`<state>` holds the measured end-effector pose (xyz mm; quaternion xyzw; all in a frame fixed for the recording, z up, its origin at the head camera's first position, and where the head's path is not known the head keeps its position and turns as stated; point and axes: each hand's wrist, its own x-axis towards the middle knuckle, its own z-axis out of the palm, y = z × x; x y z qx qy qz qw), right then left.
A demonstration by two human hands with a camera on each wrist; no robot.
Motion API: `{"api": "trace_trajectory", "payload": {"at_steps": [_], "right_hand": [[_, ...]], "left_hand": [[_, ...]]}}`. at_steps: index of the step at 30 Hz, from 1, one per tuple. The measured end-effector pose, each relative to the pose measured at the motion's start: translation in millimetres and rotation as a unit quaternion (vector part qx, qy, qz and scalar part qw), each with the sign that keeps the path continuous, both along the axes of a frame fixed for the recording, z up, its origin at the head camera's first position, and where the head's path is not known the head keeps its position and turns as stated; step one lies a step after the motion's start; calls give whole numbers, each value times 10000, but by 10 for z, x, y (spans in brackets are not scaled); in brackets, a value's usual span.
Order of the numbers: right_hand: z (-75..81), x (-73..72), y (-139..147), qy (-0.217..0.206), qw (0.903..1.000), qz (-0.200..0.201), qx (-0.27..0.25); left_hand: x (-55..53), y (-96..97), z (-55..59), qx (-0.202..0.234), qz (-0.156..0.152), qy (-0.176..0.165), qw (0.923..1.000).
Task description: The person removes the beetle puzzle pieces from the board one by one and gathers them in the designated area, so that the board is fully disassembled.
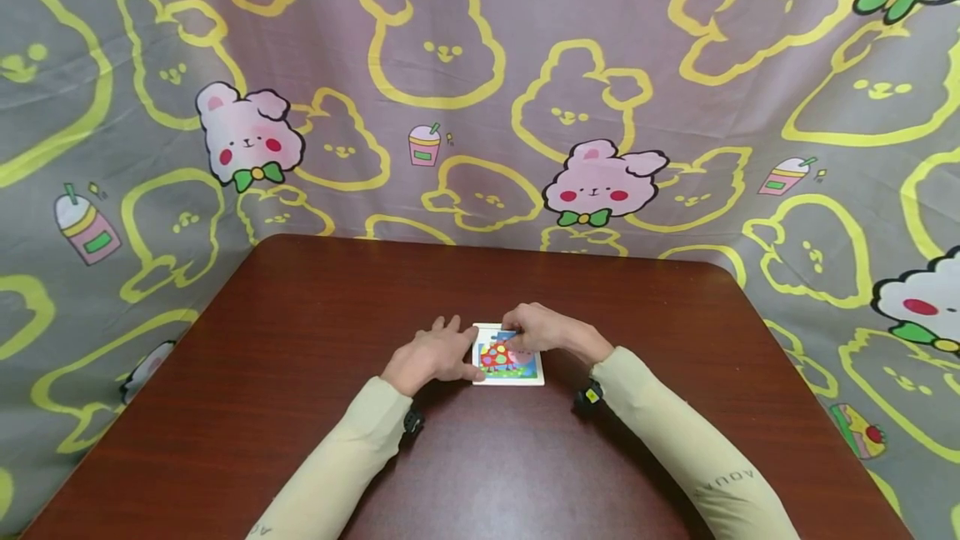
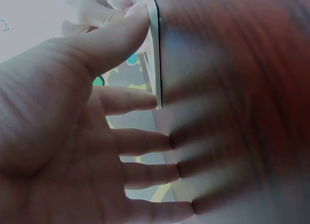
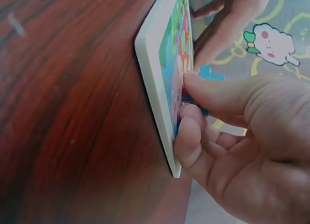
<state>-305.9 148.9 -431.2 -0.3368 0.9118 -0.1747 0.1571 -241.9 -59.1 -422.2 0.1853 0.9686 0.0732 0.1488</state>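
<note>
A small jigsaw puzzle in a white tray (image 1: 509, 382) lies flat on the table, its picture showing a red-spotted ladybird over grass and blue. My left hand (image 1: 435, 353) is at the tray's left side with fingers spread and straight. In the left wrist view its thumb (image 2: 131, 33) rests on the tray's edge, and the fingertips meet the tabletop beside it. Over the upper right of the picture is my right hand (image 1: 546, 328). Its thumb and curled fingers pinch a blue puzzle piece (image 3: 211, 75), seen in the right wrist view tilted up from the board and partly hidden.
Around the tray spreads a dark reddish-brown wooden table (image 1: 225, 407) with rounded far corners. A grey curtain (image 1: 480, 15) printed with cartoon rabbits hangs behind and along both sides. Each wrist wears a small black camera (image 1: 412, 422) under a pale sleeve (image 1: 675, 432).
</note>
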Motion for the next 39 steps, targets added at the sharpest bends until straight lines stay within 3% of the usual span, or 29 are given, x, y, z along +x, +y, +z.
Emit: {"api": "trace_trajectory", "payload": {"at_steps": [12, 26, 39], "right_hand": [[11, -19, -30, -417, 9989, -148, 173], [1, -33, -4, -488, 9984, -34, -295], [17, 5, 66, -488, 9982, 11, -347]], "left_hand": [[-8, 8, -29, -2, 52, -115, 9999], [-3, 9, -13, 0, 49, -80, 10000], [-7, 25, -17, -45, 72, -90, 9999]]}}
